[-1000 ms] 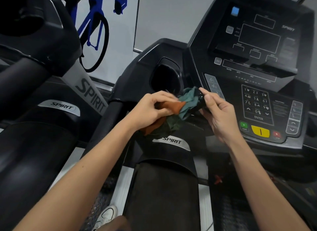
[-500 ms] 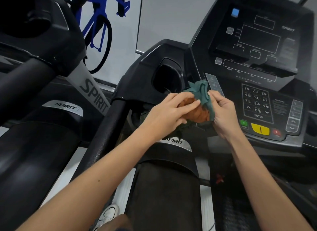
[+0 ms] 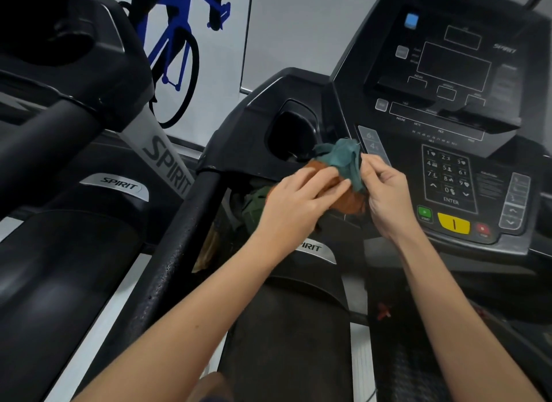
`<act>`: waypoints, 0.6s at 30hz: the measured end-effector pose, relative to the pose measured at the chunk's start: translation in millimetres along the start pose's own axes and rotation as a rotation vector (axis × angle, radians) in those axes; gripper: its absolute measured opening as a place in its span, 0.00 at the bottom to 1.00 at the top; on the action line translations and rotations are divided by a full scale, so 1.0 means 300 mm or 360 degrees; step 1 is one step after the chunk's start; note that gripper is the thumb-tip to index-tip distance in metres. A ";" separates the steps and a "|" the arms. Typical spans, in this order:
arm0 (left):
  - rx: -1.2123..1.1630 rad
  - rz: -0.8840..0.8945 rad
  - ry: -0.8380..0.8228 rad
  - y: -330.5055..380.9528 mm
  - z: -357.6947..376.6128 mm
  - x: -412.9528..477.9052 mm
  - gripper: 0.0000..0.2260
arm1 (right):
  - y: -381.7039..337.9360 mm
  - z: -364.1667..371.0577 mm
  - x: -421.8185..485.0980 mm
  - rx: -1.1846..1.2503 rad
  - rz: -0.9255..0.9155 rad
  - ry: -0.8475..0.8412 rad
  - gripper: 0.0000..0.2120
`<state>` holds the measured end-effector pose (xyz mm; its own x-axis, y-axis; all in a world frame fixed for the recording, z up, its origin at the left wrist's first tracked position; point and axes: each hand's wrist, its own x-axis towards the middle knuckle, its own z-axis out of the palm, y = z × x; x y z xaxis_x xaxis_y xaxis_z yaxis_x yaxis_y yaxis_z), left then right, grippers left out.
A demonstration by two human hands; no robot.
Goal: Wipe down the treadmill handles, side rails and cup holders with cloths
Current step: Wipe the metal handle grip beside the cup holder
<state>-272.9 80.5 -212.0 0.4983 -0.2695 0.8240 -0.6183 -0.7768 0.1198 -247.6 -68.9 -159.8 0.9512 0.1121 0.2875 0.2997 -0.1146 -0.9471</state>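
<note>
– Since a second ago the teal cloth (image 3: 343,159) has come up over the orange cloth (image 3: 351,202). How do the fingers sit?
– Left hand (image 3: 295,204): fingers nearly straight, pressing the orange one. Right hand (image 3: 385,192): fingers pinching the teal one.
– Progress?
– Early, I'd judge. Cloths are being sorted and none is wiping. The cup holder (image 3: 292,129) just beyond the fingers, the handle (image 3: 182,240) down-left of them, and the side rails, hard to pick out, all wait.
– Count?
– Three cloths, counting a green cloth (image 3: 255,201) under the left wrist. Two hands, one clear cup holder, this treadmill (image 3: 466,81) and a second treadmill (image 3: 59,252).
</note>
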 end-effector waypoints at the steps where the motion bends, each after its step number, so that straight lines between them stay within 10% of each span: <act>1: 0.0001 -0.0032 0.0004 0.012 0.003 0.017 0.17 | -0.002 -0.001 -0.001 0.0006 -0.0010 -0.0004 0.11; 18: -0.0165 -0.0587 0.0127 0.038 0.000 0.022 0.18 | -0.005 0.005 -0.001 0.0056 0.0041 -0.0006 0.14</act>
<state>-276.7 69.7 -205.2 0.6523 0.0655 0.7552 -0.4665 -0.7505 0.4681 -248.5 -67.3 -158.7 0.9582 0.1131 0.2627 0.2726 -0.0828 -0.9586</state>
